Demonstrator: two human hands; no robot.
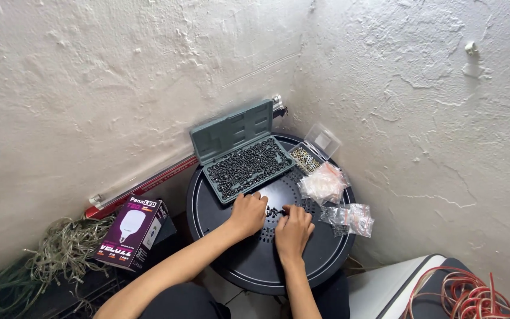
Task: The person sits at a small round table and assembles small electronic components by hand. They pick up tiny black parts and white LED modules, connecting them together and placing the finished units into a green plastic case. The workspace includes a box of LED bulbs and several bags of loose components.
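Frame centre: left hand [248, 214] and right hand [293, 229] curled over screws [275, 211] on stool [219, 260]; grip unclear. Advise small pinches, sliding toward case [248, 167].

Our forearms bare, no sleeves, watch or rings seen; dark trousers [172, 302] cover our knees at 6 o'clock.

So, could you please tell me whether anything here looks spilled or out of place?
Yes: a small heap of black screws lies loose on the round black table between both hands, outside the open grey-green plastic case full of them.
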